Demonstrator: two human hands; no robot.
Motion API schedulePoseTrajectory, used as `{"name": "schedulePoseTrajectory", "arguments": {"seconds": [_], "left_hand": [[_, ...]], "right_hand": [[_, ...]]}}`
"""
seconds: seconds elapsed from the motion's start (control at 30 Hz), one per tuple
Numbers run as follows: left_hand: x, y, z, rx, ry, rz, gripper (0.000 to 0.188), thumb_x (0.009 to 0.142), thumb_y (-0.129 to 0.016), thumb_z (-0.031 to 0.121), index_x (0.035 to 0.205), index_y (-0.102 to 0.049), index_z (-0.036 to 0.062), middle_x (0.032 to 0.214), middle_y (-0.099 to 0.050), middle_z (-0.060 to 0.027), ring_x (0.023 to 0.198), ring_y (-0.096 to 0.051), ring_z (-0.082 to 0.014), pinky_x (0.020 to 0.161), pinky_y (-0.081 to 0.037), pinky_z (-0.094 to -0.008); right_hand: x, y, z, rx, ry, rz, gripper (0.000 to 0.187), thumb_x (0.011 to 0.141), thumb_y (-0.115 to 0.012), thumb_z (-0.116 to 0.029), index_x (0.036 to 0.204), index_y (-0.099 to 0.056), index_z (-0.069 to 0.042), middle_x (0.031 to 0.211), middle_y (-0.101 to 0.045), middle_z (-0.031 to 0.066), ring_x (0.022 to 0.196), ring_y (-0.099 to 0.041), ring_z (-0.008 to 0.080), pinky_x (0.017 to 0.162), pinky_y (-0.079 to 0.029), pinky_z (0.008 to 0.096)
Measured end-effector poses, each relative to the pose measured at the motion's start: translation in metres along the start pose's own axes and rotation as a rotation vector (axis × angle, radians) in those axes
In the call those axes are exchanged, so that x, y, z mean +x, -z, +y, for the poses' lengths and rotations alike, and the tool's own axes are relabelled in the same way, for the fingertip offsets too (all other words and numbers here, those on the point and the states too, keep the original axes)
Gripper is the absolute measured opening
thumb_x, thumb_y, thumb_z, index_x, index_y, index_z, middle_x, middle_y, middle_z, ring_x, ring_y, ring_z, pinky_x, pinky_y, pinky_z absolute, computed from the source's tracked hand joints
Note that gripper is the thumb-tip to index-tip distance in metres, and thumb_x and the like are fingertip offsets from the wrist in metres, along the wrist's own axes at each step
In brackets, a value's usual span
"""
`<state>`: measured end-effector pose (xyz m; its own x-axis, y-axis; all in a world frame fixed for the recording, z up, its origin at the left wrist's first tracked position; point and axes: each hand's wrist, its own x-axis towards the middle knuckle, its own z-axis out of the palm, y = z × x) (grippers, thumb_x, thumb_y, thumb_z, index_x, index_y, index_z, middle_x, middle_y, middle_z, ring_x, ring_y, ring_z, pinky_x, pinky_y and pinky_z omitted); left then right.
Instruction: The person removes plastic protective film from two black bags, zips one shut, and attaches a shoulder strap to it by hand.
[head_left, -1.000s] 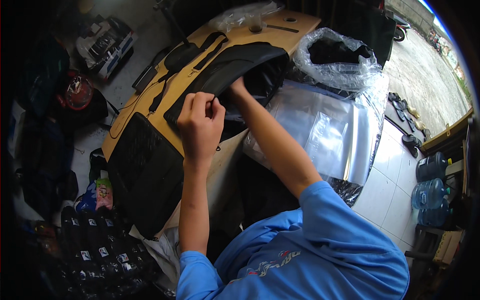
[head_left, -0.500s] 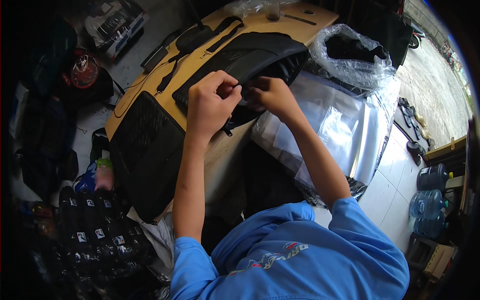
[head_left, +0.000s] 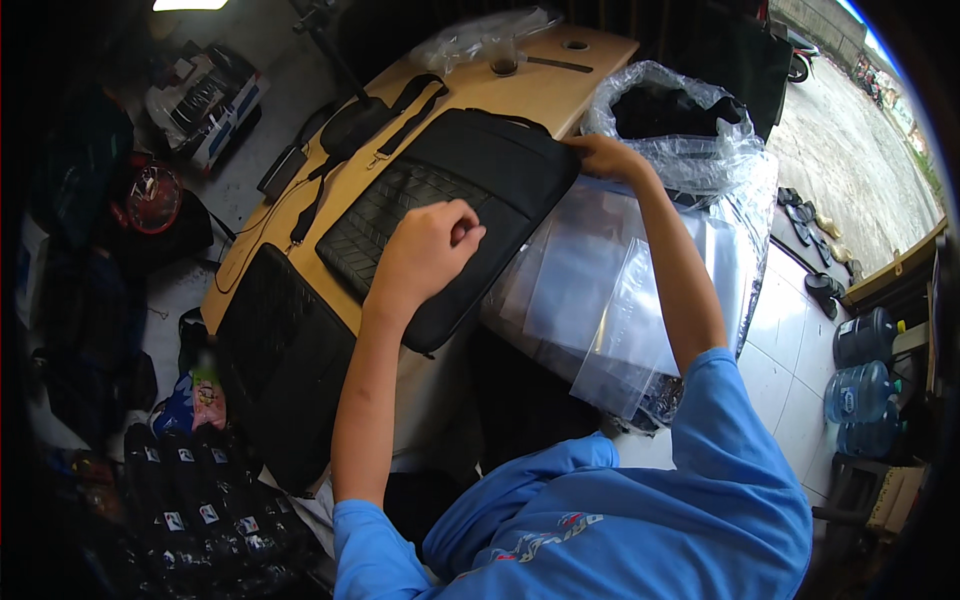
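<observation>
A flat black laptop-style bag [head_left: 490, 205] with a ridged chevron panel lies closed across the table's near edge. My right hand [head_left: 608, 160] grips its far right corner, fingertips partly hidden behind the edge. Over the middle of the bag is my left hand [head_left: 428, 248], its fingers curled into a loose fist. Whether anything small is inside that fist cannot be seen. A second black bag [head_left: 285, 350] lies to the left, overhanging the table edge.
On the wooden table [head_left: 610, 45] are black straps [head_left: 310, 205] with metal clips and a drinking glass [head_left: 503, 62]. Clear plastic sleeves [head_left: 580, 270] lie to the right, beside an open plastic bag of black items [head_left: 680, 110]. Water jugs [head_left: 858, 392] stand on the floor at right.
The bag's gaping opening is now closed, and its chevron panel shows. My right hand has moved right to the bag's corner; my left has come slightly nearer me.
</observation>
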<state>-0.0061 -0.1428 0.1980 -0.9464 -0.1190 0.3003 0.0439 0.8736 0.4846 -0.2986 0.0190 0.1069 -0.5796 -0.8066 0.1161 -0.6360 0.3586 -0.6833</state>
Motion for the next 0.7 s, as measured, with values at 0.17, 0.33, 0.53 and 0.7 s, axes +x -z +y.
{"name": "schedulePoseTrajectory", "arguments": {"seconds": [0.17, 0.33, 0.53, 0.7], "left_hand": [[0.09, -0.042, -0.007, 0.091, -0.204, 0.174, 0.012, 0.081, -0.06, 0.007, 0.092, -0.064, 0.0024, 0.088, -0.065, -0.0137, 0.075, -0.063, -0.0304, 0.067, -0.049, -0.0351], [0.175, -0.095, -0.041, 0.165, -0.433, 0.262, 0.018, 0.086, -0.055, 0.015, 0.099, -0.067, 0.0088, 0.097, -0.065, -0.0097, 0.093, -0.059, -0.0293, 0.08, -0.045, -0.0385], [0.192, -0.131, -0.069, 0.182, -0.146, -0.148, 0.021, 0.091, -0.05, 0.027, 0.097, -0.069, 0.019, 0.113, -0.058, -0.0046, 0.115, -0.046, -0.023, 0.092, -0.03, -0.0438], [0.205, -0.139, -0.073, 0.251, -0.118, -0.184, 0.023, 0.092, -0.048, 0.027, 0.098, -0.069, 0.0207, 0.117, -0.053, -0.0038, 0.115, -0.043, -0.0269, 0.091, -0.031, -0.0474]], "right_hand": [[-0.002, 0.0, 0.014, -0.018, -0.049, 0.264, 0.036, 0.071, -0.064, -0.007, 0.106, -0.069, -0.006, 0.085, -0.069, 0.0183, 0.072, -0.068, 0.0184, 0.063, -0.051, 0.0296], [0.006, 0.008, -0.005, -0.143, 0.116, 0.382, 0.024, 0.07, -0.066, -0.011, 0.093, -0.071, -0.009, 0.083, -0.069, 0.0135, 0.075, -0.067, 0.0256, 0.069, -0.052, 0.0352], [-0.024, 0.008, -0.013, -0.2, 0.145, 0.363, 0.016, 0.071, -0.07, -0.017, 0.082, -0.07, -0.006, 0.079, -0.068, 0.0133, 0.077, -0.065, 0.0309, 0.07, -0.051, 0.0387], [-0.082, -0.045, -0.035, -0.015, 0.092, 0.48, 0.014, 0.071, -0.072, -0.014, 0.08, -0.067, -0.004, 0.075, -0.064, 0.0129, 0.072, -0.061, 0.0311, 0.066, -0.048, 0.0388]]}}
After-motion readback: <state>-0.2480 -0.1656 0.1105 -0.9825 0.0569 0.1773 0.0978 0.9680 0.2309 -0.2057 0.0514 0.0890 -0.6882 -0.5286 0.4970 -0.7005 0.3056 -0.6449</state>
